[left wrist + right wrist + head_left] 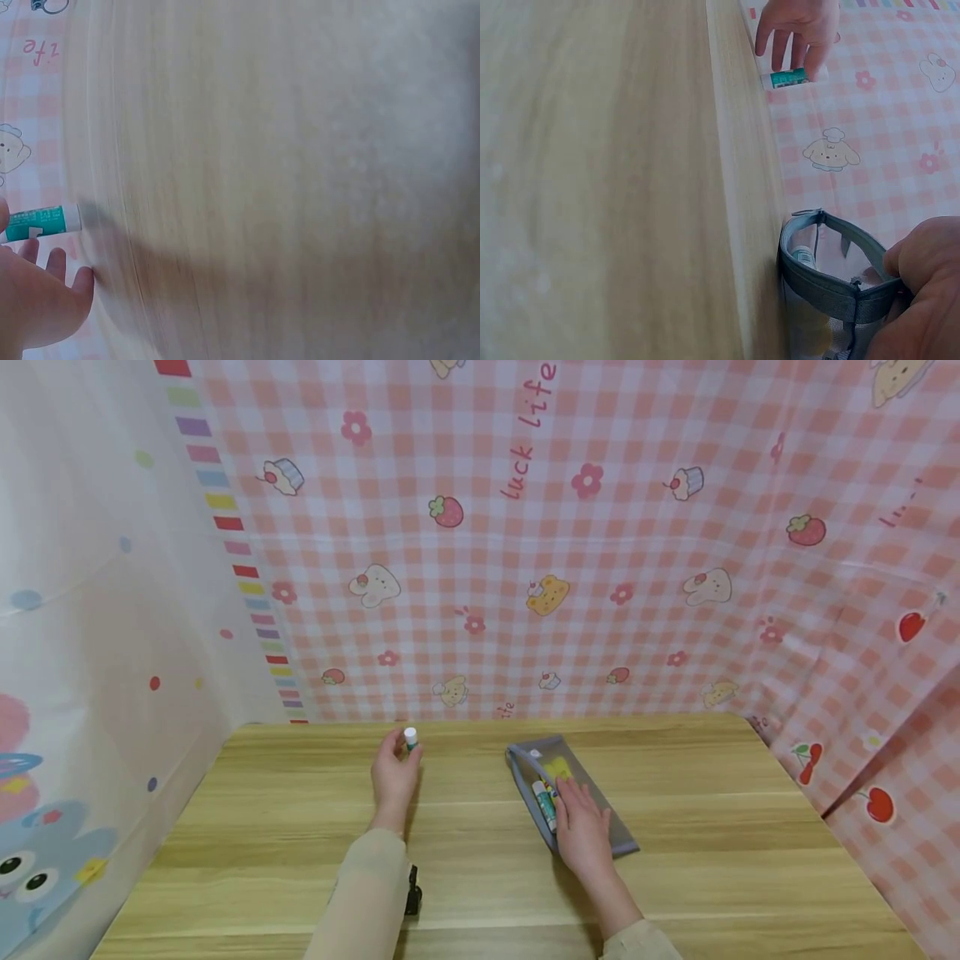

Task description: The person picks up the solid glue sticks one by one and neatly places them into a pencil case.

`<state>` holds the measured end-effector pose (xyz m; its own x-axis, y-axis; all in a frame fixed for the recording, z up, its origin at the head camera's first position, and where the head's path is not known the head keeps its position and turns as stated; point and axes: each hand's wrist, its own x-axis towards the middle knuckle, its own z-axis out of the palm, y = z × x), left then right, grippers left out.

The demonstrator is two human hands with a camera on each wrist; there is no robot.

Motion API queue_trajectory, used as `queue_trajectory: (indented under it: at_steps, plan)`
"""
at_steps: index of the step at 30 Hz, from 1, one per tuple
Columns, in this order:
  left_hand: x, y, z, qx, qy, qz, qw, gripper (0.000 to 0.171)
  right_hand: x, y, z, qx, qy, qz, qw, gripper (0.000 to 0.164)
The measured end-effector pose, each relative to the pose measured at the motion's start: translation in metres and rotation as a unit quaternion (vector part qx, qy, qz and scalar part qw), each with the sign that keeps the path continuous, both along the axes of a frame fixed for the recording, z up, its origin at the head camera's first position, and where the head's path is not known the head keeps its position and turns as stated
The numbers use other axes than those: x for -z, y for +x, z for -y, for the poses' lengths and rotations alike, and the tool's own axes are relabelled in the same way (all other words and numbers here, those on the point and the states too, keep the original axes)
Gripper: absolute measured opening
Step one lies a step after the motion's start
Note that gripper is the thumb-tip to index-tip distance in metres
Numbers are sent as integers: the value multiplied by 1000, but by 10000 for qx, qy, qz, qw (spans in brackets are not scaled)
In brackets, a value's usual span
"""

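Near the back edge of the table, my left hand (393,781) holds a glue stick (410,739) between thumb and fingers, its white cap up. The left wrist view shows the teal label of this glue stick (37,223). To the right lies a grey see-through zip pouch (596,785), its zip side parted. My right hand (585,831) lies over the pouch, and in the right wrist view the thumb and fingers grip the rim (817,289). Inside the pouch are a second glue stick (545,807) and a yellow item (558,768), partly covered by the hand.
The wooden table (465,860) reaches back to a pink checked cloth (487,560) hanging behind it. A white printed cloth (97,610) hangs on the left. A black device (413,893) shows beside the left sleeve (367,893).
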<state>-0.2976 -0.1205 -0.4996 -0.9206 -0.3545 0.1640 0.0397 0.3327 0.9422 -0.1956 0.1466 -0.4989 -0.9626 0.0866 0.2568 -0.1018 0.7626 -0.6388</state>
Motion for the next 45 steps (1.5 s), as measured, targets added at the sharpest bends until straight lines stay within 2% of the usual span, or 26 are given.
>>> queue_trajectory:
  at_steps: [8, 18, 23, 36, 45]
  plan:
    - [-2, -1, 0, -147, -19, -15, 9999, 37, -1, 0, 1, -17, -26, 1, 10000, 37]
    - [-1, -2, 1, -251, 16, 260, 9993, 31, -2, 0, 1, -28, 15, 46, 10000, 37]
    - [-1, 0, 0, -278, -106, 206, 9993, 28, -2, 1, 1, -15, -6, 83, 10000, 37]
    - [3, 3, -6, -55, -270, -207, 9994, 21, 0, 1, 1, 7, -24, 76, 10000, 38]
    - [7, 3, -12, 128, -161, -144, 9997, 23, 1, 1, 0, -5, 10, 48, 10000, 38]
